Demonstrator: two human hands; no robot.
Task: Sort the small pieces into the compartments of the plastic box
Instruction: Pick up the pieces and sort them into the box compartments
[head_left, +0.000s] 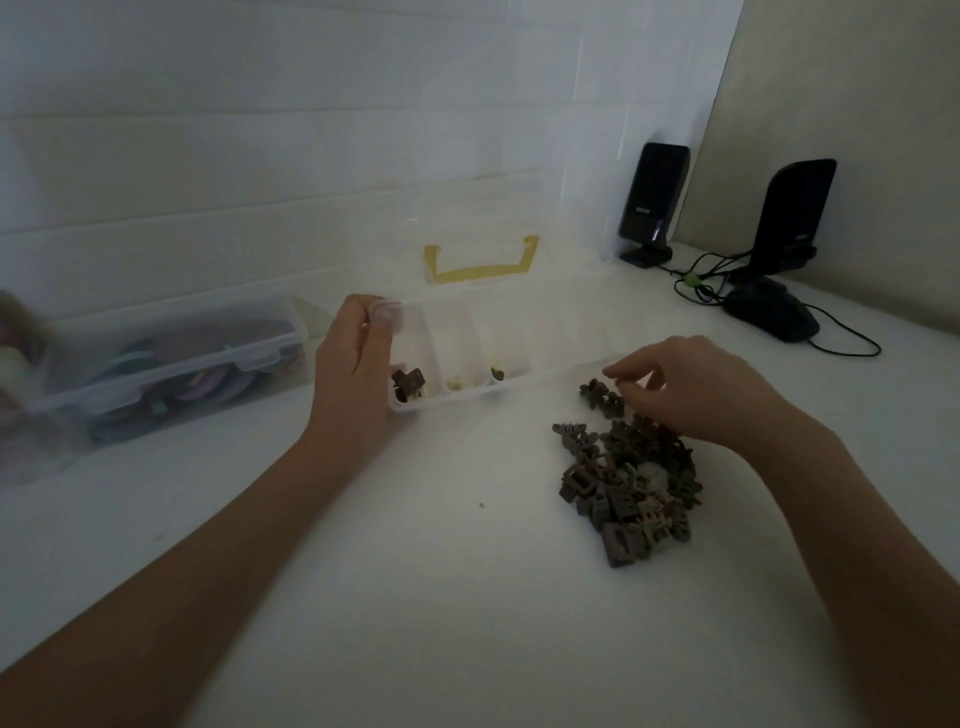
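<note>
Sitting on a white table (363, 597), a clear plastic box (467, 353) with its lid tipped open and a yellow handle (480, 262) serves as the landmark. To its left lies a second clear case (171, 358) of coloured items. Behind and to its right stand two black speakers (652, 205) and a dark mouse (769, 312) with cables.

Just in front of the box and to its right is a pile of small brown pieces (623, 483). A few pieces already lie in the box's three leftmost compartments.

The left hand (353, 364) grips the box's left end, fingers curled over the corner, steadying it. The right hand (691, 384) hovers over the far edge of the pile, thumb and fingers drawn close together; whether they pinch a piece cannot be told.

The pieces look light, stiff and easily tangled, best pinched singly by an edge.
</note>
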